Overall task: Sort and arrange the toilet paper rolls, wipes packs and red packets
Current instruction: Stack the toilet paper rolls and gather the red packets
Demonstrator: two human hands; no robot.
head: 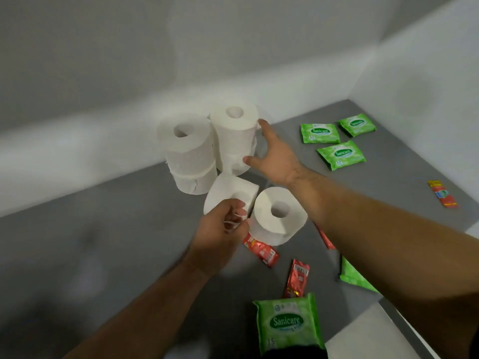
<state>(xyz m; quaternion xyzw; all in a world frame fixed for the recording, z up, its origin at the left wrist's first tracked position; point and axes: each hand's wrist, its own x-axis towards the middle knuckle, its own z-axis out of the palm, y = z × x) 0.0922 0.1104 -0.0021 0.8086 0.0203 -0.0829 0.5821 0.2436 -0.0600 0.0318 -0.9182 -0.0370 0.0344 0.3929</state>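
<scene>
A: Where are the toilet paper rolls?

B: Gathered at the far left of the grey surface, close to the white wall. A two-high stack of rolls stands upright on the left, with a tall roll just to its right, and the two appear to touch. Nearer, a tilted roll leans on its side, and an upright roll stands just to its right.

A: And the hands?

B: The left hand is closed around the near edge of the tilted roll, with a loose strip of paper between its fingers. The right hand is spread open beside the tall roll, thumb against the roll's lower side and a fingertip at its top edge. It is not clasping it.

A: The wipes?

B: Three green Sanicare packs lie flat at the far right, near one another. Another Sanicare pack lies at the near edge, and a fifth green pack shows partly from under the right forearm.

A: Red packets?

B: Two red packets lie near the upright roll, the left one tucked partly beneath it, the other touching the nearest wipes pack. A third peeks from under the right forearm. A red and yellow packet lies alone, far right.
</scene>
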